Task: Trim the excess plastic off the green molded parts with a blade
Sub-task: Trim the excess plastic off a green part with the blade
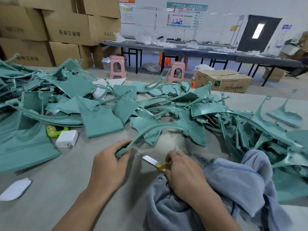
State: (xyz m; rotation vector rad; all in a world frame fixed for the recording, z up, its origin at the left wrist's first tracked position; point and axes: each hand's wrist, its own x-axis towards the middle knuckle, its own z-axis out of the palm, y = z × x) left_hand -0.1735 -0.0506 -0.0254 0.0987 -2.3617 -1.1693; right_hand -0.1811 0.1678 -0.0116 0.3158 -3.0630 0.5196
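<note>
Grey tabletop (66, 189) — left grip (108, 167) tight on green part (146, 130); right grip (183, 174) tight on blade (150, 159), handle hidden

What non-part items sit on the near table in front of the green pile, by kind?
White boxy plastic charger: 1
Bright green plastic handheld gadget: 1
White oval pad: 1
Flat metal blade with yellow-taped handle: 1
Blue-grey fleece cloth: 1
Total: 5
</note>
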